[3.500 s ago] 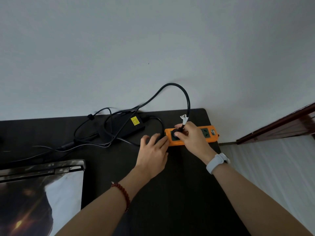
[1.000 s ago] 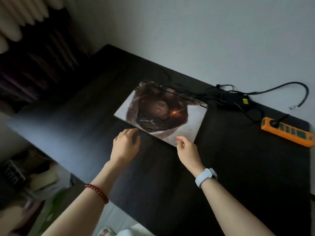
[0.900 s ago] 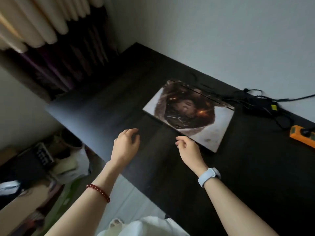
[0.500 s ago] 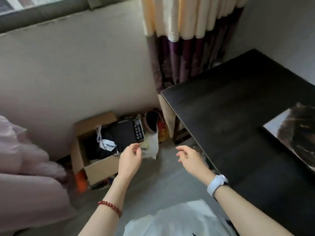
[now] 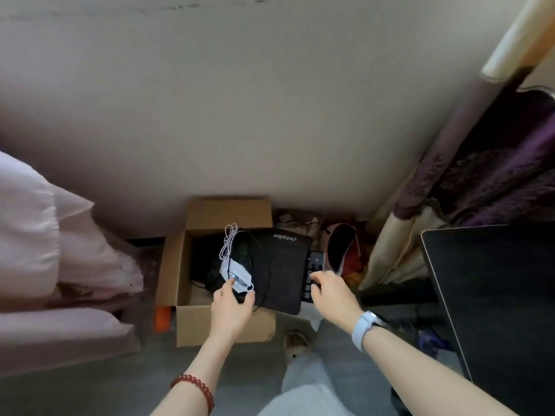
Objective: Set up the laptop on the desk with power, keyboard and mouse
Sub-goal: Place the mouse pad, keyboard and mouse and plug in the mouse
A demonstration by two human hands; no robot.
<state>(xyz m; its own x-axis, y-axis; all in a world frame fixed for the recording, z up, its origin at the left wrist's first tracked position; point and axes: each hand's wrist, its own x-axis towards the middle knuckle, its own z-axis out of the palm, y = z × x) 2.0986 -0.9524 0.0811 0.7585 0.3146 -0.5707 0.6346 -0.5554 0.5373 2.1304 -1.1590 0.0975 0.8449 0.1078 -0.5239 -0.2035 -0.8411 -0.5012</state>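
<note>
A grey floor meets a plain beige wall, and one open cardboard box (image 5: 192,321) stands against that wall. One black mouse pad (image 5: 277,273) lies across the right part of the box top, with white lettering near its far edge. One black keyboard (image 5: 312,273) protrudes from under the right edge of the pad; only a narrow strip of keys is visible. One white tagged cable bundle (image 5: 235,276) lies on the left part of the pad, over the box interior. One dark table (image 5: 495,295) stands to the right of the box. Pale pink bedding (image 5: 45,235) lies to the left of the box. A cream and purple curtain (image 5: 420,211) hangs between box and table.

Two arms extend forward and down toward the box. The left hand (image 5: 231,307) is partly spread, thumb and fingertips pinching the near left edge of the pad beside the white tag. The right hand (image 5: 332,292) reaches to the keyboard, fingers curled down onto the keys; a firm grip cannot be confirmed. The left wrist carries one red bead bracelet (image 5: 195,387), the right wrist one white watch (image 5: 365,327).
</note>
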